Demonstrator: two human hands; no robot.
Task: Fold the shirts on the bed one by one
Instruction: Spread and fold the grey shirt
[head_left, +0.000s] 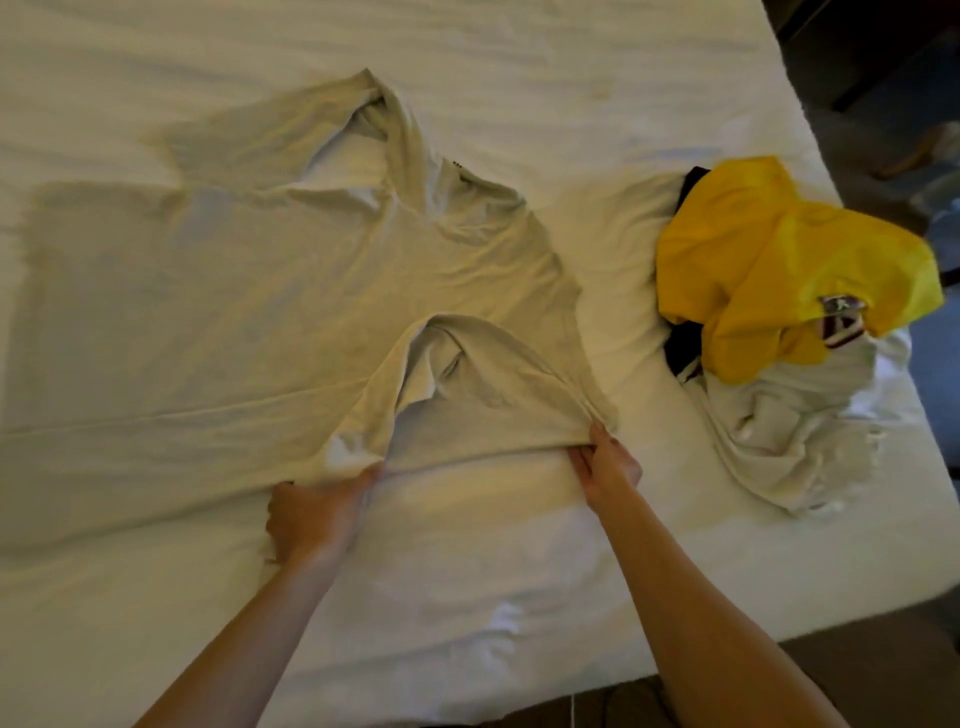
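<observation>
Bed (519, 597): both hands (317, 514) (605, 465) grip beige shirt (260, 312).

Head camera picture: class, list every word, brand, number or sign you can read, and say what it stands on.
No text can be read.
Patch on the yellow shirt: a badge-like mark, too blurred to read.
Dark specks at the beige shirt collar: too small to read.

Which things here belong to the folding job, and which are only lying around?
Belong to the job:
- beige shirt, spread flat, near sleeve gripped by left hand and right hand
- yellow shirt, crumpled, waiting
- white garment under it

Only lying around:
- white bed sheet
- dark floor beside the bed
</observation>
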